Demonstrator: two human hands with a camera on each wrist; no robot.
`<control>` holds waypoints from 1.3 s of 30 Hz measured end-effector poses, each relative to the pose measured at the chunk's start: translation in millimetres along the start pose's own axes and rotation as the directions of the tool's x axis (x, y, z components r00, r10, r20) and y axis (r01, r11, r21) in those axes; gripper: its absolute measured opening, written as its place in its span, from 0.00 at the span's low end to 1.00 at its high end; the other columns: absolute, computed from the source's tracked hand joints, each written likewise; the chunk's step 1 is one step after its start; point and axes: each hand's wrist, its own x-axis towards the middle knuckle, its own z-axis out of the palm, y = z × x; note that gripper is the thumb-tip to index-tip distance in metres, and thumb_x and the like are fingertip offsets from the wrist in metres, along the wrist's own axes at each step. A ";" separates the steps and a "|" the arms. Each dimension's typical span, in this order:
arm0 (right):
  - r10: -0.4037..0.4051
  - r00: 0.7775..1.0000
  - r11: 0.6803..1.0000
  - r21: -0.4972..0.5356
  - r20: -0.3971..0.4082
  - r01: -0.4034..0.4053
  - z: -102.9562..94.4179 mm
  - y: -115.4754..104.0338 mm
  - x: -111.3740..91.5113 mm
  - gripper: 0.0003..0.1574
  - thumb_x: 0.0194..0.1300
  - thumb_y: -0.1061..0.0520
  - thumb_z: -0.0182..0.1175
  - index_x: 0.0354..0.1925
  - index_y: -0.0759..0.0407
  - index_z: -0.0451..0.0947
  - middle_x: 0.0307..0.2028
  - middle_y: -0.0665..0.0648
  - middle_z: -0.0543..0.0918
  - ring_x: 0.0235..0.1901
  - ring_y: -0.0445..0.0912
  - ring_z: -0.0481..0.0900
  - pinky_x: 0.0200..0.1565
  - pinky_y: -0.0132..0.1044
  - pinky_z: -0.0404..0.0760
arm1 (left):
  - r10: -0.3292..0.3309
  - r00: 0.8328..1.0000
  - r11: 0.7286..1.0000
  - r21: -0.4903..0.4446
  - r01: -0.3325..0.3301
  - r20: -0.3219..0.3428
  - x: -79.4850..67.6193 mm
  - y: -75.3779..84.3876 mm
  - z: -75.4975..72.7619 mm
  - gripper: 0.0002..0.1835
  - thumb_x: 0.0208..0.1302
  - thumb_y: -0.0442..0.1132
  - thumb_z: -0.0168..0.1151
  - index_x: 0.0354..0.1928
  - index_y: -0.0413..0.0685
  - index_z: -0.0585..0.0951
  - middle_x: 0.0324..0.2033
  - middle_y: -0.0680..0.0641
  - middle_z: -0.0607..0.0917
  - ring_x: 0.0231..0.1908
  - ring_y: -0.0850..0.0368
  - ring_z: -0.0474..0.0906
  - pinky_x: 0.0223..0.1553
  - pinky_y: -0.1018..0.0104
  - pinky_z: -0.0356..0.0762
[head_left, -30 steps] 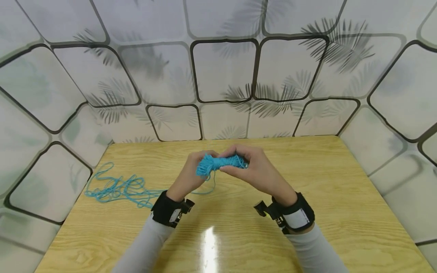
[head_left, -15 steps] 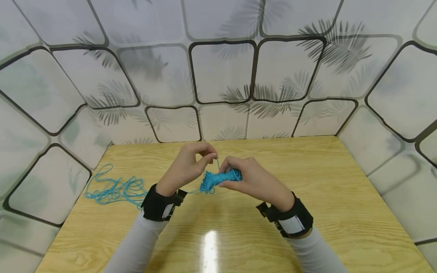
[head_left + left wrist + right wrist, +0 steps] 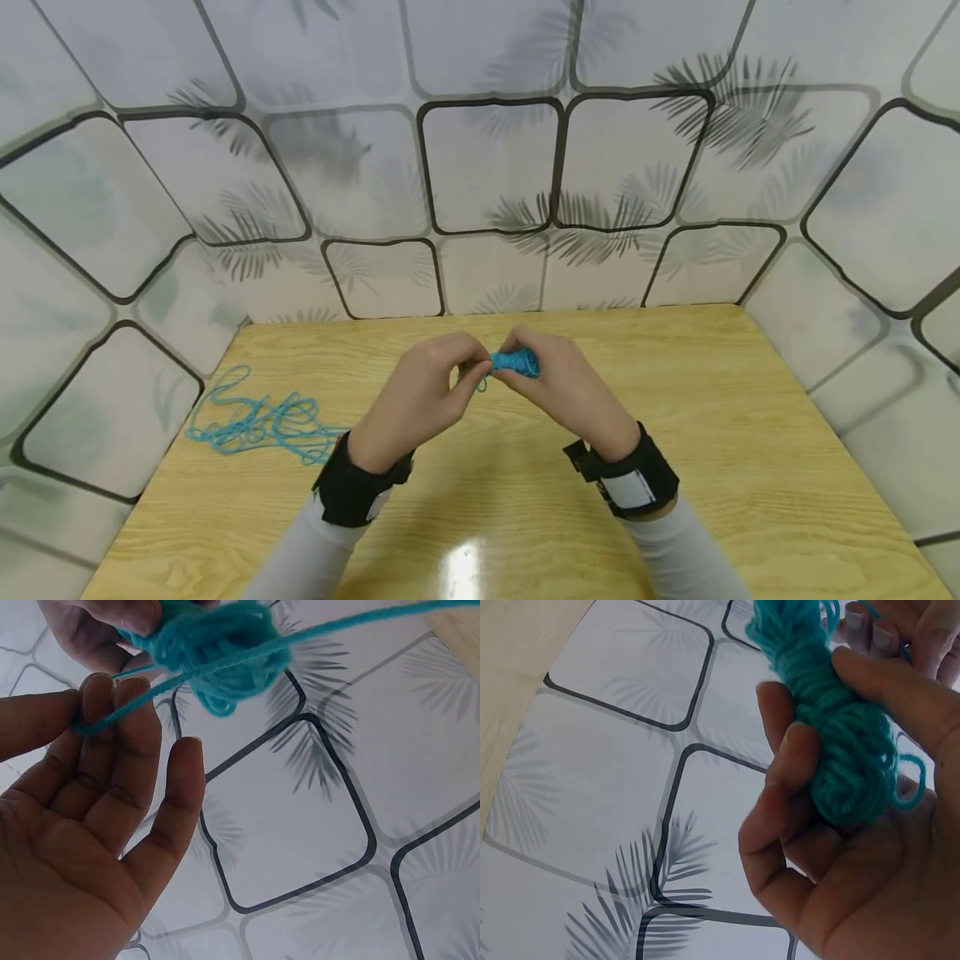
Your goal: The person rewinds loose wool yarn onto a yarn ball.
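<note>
A small bundle of blue yarn [image 3: 517, 362], wound tightly round its middle with loops at both ends, is gripped by my right hand [image 3: 570, 387]. In the right wrist view the thumb and curled fingers wrap the yarn bundle [image 3: 847, 742]. At its left end my left hand [image 3: 427, 387] pinches a single strand between thumb and fingertips. The left wrist view has this strand [image 3: 202, 669] running from the pinch across the front of the bundle toward the upper right. Part of the bundle is hidden behind the left fingers in the head view.
A loose tangle of blue yarn [image 3: 262, 425] lies on the left of the wooden table [image 3: 675, 400], trailing toward the left wrist. Patterned fabric walls [image 3: 487, 167] enclose the table at the back and both sides. Each wrist wears a black strap [image 3: 637, 483].
My left hand was behind the bundle, rose above it drawing up a strand, then came down to its left end. My right hand dipped with the bundle and lifted it again.
</note>
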 end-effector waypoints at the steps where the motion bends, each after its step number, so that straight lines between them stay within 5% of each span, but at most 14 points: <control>1: 0.004 1.000 1.000 0.002 -0.021 -0.004 -0.3 0.3 0.3 0.07 0.66 0.52 0.64 0.40 0.52 0.78 0.32 0.50 0.85 0.26 0.40 0.79 0.30 0.39 0.81 | 0.001 1.000 1.000 0.002 -0.001 -0.002 -0.2 0.6 0.7 0.03 0.65 0.31 0.64 0.34 0.46 0.83 0.29 0.51 0.83 0.29 0.64 0.75 0.31 0.63 0.80; 9: 0.013 0.989 1.000 0.006 -0.148 -0.012 -1.7 3.2 2.7 0.16 0.72 0.58 0.58 0.53 0.61 0.69 0.46 0.61 0.81 0.41 0.49 0.80 0.40 0.48 0.82 | -0.011 0.999 1.000 -0.017 0.010 -0.035 -0.6 1.7 3.2 0.03 0.64 0.29 0.64 0.35 0.43 0.84 0.30 0.48 0.85 0.30 0.62 0.78 0.31 0.62 0.82; 18: -0.059 0.957 0.993 0.084 -0.285 0.086 -3.0 -2.0 3.9 0.16 0.69 0.61 0.60 0.53 0.61 0.72 0.48 0.61 0.81 0.46 0.49 0.80 0.43 0.49 0.81 | -0.011 0.999 0.997 -0.073 0.008 -0.039 -3.0 -8.1 12.0 0.04 0.65 0.30 0.64 0.36 0.44 0.85 0.31 0.48 0.87 0.31 0.63 0.80 0.31 0.62 0.83; 29: -0.123 0.918 0.926 0.290 -0.376 0.243 -4.3 -12.4 4.1 0.16 0.67 0.66 0.61 0.52 0.64 0.75 0.48 0.61 0.80 0.45 0.47 0.79 0.46 0.39 0.80 | -0.060 0.996 0.971 -0.237 0.041 -0.071 -1.3 -19.1 21.8 0.06 0.63 0.28 0.64 0.38 0.40 0.88 0.34 0.44 0.90 0.30 0.58 0.84 0.29 0.58 0.85; 33: -0.112 0.923 0.895 0.365 -0.368 0.254 -3.1 -13.6 3.8 0.15 0.65 0.68 0.62 0.51 0.65 0.77 0.46 0.61 0.81 0.43 0.47 0.80 0.46 0.33 0.79 | -0.070 0.996 0.961 -0.271 0.051 -0.060 0.4 -20.2 24.8 0.06 0.64 0.28 0.64 0.38 0.42 0.88 0.32 0.45 0.91 0.30 0.58 0.84 0.30 0.59 0.86; 39: -0.103 0.960 0.860 0.462 -0.261 0.218 -8.1 -16.0 -2.6 0.16 0.62 0.69 0.64 0.50 0.65 0.79 0.46 0.60 0.83 0.41 0.47 0.80 0.44 0.33 0.80 | -0.134 0.991 0.920 -0.375 0.116 -0.020 -0.7 -26.5 23.0 0.05 0.64 0.26 0.63 0.39 0.38 0.85 0.29 0.41 0.89 0.31 0.55 0.84 0.35 0.56 0.86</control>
